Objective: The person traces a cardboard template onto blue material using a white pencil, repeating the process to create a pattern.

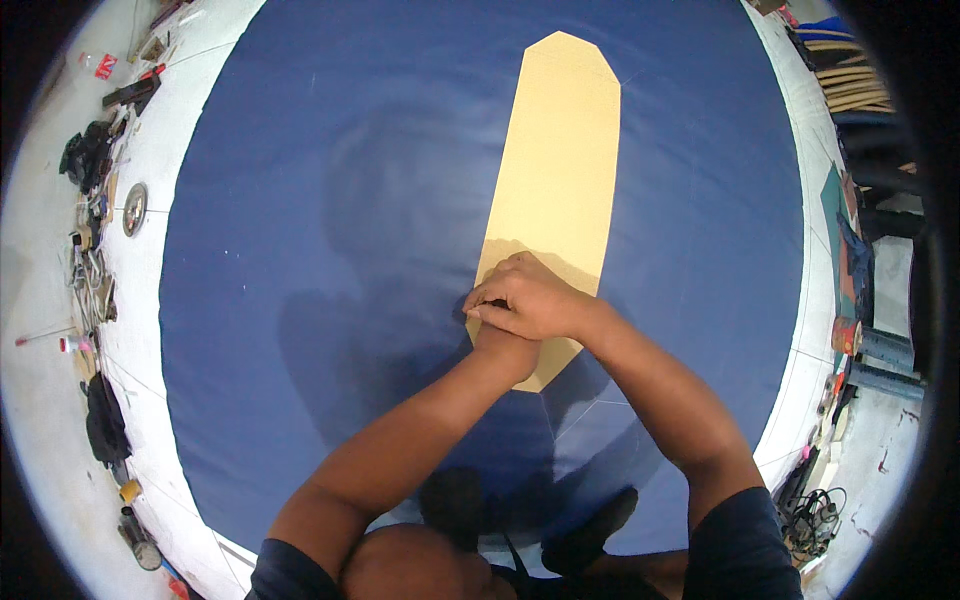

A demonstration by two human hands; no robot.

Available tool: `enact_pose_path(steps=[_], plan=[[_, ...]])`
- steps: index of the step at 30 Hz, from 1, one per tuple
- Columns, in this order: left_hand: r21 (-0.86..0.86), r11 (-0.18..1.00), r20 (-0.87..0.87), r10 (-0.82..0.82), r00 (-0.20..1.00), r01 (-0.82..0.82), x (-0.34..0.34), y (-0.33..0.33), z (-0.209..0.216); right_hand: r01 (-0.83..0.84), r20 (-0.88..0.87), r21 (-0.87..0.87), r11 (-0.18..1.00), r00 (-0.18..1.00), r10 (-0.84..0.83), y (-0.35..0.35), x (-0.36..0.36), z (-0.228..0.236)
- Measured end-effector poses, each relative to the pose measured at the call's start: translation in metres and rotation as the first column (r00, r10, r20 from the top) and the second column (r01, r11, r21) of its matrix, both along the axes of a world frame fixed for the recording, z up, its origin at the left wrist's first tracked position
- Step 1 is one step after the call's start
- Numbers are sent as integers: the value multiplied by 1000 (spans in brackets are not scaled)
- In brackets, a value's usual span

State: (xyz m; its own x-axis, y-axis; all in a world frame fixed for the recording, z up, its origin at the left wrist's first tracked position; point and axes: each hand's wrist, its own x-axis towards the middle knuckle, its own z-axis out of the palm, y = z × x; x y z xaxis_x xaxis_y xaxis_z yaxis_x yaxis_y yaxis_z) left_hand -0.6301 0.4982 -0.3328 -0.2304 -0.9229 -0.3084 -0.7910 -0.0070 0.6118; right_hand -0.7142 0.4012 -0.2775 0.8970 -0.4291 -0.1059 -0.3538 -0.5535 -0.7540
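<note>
A long, pale yellow card template (555, 170) with angled ends lies on a wide sheet of dark blue fabric (270, 220). Over the lower part of the template my right hand (532, 297) is closed, its fingers curled toward the thumb. A small dark patch shows between them; whether it is a thing or a shadow is unclear. Under it sits my left hand (508, 352), resting on the template near its left edge. The left fingers are mostly hidden by the right hand. Thin pale lines run across the fabric by the template's near end.
Along the left lie a round metal dish (135, 210), a black bag (87, 155) and black cloth (107, 418). On the right are a round tin (846, 335), a coiled cable (815, 522) and stacked rolls (855, 85). White tiled floor borders the fabric.
</note>
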Motion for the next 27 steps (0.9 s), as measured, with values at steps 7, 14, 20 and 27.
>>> enact_pose_path(steps=[7,14,20,27], plan=[[104,995,-14,9,1000,-8,0,-6,8,-57,-86,-21,998,995,55,-5,3,5],[119,963,294,-267,918,242,1,-14,42,155,38,-120,981,988,-152,-53,-6,-8],[-51,988,251,-125,960,142,-3,-11,29,415,-1,-117,902,909,-418,-120,-6,-5],[26,969,404,-235,884,245,-6,-24,44,533,36,-135,835,845,-533,-153,-6,-15]])
